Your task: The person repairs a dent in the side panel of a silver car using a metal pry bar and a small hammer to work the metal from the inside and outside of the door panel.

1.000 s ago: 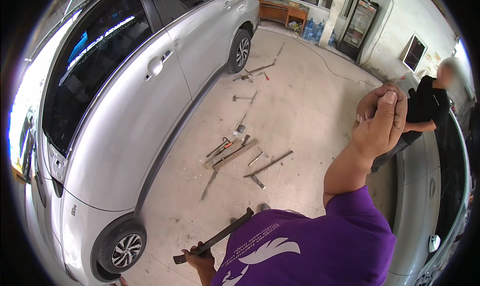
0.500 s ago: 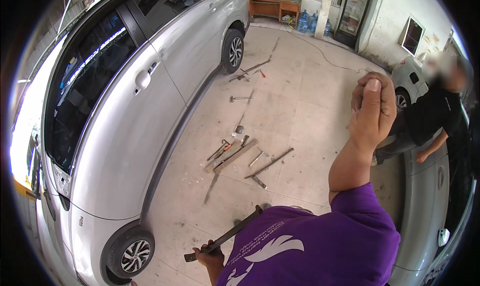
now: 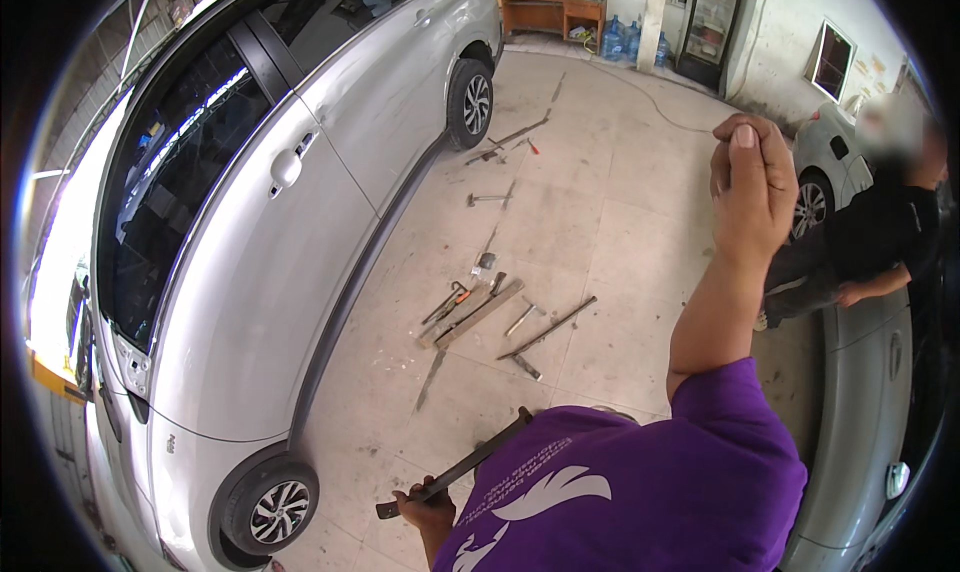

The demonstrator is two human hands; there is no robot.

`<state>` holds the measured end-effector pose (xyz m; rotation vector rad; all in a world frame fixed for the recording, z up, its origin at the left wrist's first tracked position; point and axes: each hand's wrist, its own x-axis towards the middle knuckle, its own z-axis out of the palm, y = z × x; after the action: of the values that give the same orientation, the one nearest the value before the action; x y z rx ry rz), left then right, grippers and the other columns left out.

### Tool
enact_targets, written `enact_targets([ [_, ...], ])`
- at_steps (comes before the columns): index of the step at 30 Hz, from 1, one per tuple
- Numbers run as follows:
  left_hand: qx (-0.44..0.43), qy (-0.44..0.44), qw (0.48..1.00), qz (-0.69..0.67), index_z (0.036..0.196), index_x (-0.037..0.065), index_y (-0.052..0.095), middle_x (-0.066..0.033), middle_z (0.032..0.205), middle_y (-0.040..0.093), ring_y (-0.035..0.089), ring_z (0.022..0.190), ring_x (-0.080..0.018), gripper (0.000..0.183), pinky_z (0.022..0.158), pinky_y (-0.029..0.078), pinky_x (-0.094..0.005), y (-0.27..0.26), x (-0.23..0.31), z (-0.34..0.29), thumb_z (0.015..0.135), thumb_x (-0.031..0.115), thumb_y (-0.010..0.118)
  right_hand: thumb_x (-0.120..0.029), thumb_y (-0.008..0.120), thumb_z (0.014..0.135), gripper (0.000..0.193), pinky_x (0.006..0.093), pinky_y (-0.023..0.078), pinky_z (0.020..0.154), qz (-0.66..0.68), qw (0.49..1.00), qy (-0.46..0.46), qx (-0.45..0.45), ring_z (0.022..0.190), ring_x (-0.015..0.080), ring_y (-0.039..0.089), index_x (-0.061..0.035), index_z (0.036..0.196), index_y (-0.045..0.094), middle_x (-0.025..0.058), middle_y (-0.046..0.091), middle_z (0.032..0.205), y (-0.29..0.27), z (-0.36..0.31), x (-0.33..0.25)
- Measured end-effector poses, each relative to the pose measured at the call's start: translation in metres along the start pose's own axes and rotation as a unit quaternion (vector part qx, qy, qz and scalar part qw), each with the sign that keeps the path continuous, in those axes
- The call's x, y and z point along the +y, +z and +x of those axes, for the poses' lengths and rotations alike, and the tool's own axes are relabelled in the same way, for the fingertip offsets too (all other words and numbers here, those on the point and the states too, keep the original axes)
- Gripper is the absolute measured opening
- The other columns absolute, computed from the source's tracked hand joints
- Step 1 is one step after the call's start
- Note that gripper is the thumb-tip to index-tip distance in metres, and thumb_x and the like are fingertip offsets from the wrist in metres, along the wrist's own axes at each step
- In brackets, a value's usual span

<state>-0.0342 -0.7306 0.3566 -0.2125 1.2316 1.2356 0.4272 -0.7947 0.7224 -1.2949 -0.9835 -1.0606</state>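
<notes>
Raised higher now, the right hand (image 3: 752,187) curls loosely, holding nothing — the left hand (image 3: 428,507) grips a dark metal bar (image 3: 455,467).

The pale grey concrete floor (image 3: 600,222) carries a scatter of long metal hand tools (image 3: 478,310), with a thin dark steel rod (image 3: 548,327) lying beside them. Farther off lie a short hammer-like tool (image 3: 487,199) and another long bar (image 3: 510,137). A silver car (image 3: 300,222) stands on it, wheels down.
</notes>
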Motion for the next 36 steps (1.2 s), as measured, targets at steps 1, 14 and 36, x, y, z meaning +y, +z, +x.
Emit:
enact_targets([
  [1,0.001,0.001,1.0,-0.005,0.071,0.009,0.046,-0.011,0.066,0.057,0.061,0.073,-0.0304,0.058,0.084,0.051,-0.0479,0.002,-0.003,-0.004,0.098,0.059,0.035,-0.015,0.05,0.1,0.023,0.0194,0.028,0.048,0.11,0.983,0.143,-0.039,0.051,0.0043,0.037,0.0024,0.089,0.061,-0.0006,0.049,0.063,0.006,-0.005,-0.002],
  [14,0.026,0.002,0.999,-0.021,0.071,0.009,0.047,-0.0077,0.064,0.054,0.06,0.073,-0.0303,0.056,0.084,0.05,-0.0486,0.004,-0.02,-0.004,0.098,0.057,0.036,-0.013,0.049,0.1,0.021,0.0195,0.024,0.049,0.166,0.976,0.14,-0.014,0.054,0.0012,0.033,0.0017,0.091,0.061,-0.0052,0.042,0.061,0.007,-0.011,0.021],
  [36,-0.121,-0.043,0.986,0.105,0.077,0.009,0.049,-0.0178,0.078,0.058,0.057,0.083,-0.0363,0.056,0.083,0.047,-0.047,0.085,-0.045,-0.011,0.098,0.058,0.034,-0.049,0.075,0.072,0.073,0.0452,0.048,0.086,0.101,0.729,0.078,-0.672,0.102,0.031,0.062,-0.0102,0.13,0.055,0.0161,0.062,0.107,-0.003,-0.176,0.023],
])
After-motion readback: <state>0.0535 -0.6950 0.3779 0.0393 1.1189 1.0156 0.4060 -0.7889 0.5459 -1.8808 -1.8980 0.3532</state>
